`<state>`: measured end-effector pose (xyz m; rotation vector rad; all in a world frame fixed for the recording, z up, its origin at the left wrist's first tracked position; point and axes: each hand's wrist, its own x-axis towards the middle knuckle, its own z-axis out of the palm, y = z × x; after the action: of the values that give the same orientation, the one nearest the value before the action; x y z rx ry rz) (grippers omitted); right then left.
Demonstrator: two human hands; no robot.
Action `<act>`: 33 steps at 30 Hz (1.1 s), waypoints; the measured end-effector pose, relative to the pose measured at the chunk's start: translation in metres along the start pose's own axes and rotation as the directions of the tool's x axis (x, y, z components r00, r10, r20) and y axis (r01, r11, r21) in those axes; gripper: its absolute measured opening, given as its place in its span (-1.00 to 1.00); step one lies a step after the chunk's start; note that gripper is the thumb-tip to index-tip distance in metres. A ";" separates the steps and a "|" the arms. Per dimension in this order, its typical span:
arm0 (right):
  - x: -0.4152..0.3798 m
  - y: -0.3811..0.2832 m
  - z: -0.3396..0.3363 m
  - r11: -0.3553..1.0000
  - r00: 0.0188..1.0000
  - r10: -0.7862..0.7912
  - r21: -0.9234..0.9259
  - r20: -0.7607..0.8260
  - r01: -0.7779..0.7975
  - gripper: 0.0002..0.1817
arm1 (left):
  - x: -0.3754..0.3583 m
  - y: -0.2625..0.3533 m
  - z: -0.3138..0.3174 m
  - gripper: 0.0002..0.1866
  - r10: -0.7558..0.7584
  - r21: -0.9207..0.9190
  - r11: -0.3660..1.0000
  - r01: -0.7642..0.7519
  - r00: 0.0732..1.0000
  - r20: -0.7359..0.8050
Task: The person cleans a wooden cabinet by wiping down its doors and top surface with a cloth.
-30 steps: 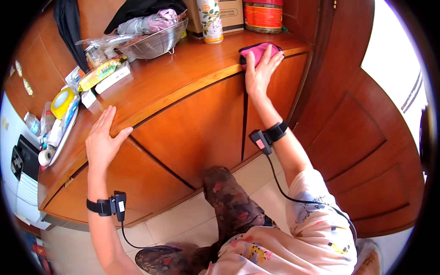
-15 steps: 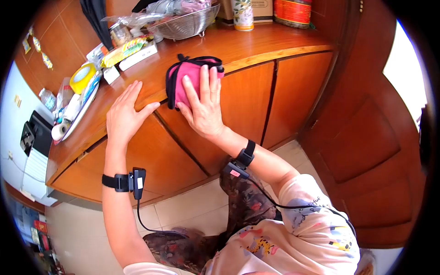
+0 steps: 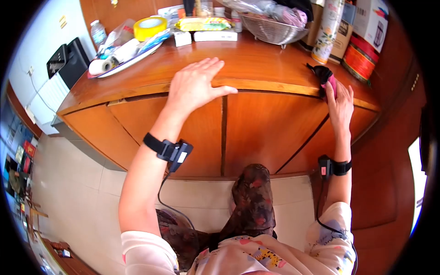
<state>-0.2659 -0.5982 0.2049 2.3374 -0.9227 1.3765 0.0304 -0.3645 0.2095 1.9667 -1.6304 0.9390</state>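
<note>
My right hand [image 3: 339, 106] is at the right end of the wooden counter [image 3: 270, 68], its thumb and fingers on a small pink pouch with black trim [image 3: 329, 89]. The pouch shows nearly edge-on, and part of it is hidden behind the fingers. Its black strap end sticks up toward the back. Over the counter's front edge lies my left hand [image 3: 195, 87], flat and holding nothing, with the thumb spread out to the right. Each wrist wears a black strap with a small cabled device.
Along the back are a plate [image 3: 133, 60] with a yellow tape roll [image 3: 150, 28], a yellow packet [image 3: 204, 24] on white boxes, a wire basket [image 3: 272, 32], a floral spray can [image 3: 328, 32] and a red tin [image 3: 360, 59]. Cabinet doors [image 3: 270, 128] face me; a brown door stands right.
My right hand has moved right along the counter with the pouch, which has turned edge-on. The left hand stays open near the front edge. The view has shifted.
</note>
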 end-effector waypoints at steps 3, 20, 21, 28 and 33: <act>0.016 -0.046 0.008 0.981 0.978 -0.073 0.191 0.194 0.035 -0.56 | -0.007 0.001 0.006 -0.36 0.071 -0.006 0.997 -0.072 0.985 -0.155; 0.056 -0.318 0.076 0.668 0.710 -0.646 0.659 0.280 0.347 -0.61 | -0.016 -0.026 -0.048 -0.55 -0.370 -0.366 0.903 0.225 0.839 -0.398; 0.055 -0.312 0.074 0.674 0.721 -0.633 0.659 0.282 0.334 -0.61 | -0.015 -0.037 -0.049 -0.42 -0.439 -0.431 0.852 0.298 0.855 -0.277; 0.059 -0.235 0.049 0.538 0.630 -0.655 0.843 0.418 -0.001 -0.46 | -0.009 -0.017 -0.057 -0.33 -0.351 -0.308 0.861 0.405 0.911 0.219; 0.042 -0.164 0.063 0.723 0.896 -0.432 0.633 0.105 0.275 -0.65 | -0.007 -0.004 -0.020 -0.30 -0.091 0.080 0.993 0.093 0.996 -0.022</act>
<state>-0.1027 -0.5235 0.2224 3.0024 -0.0124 1.3671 0.0294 -0.3447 0.2189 2.0615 -1.4997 0.9985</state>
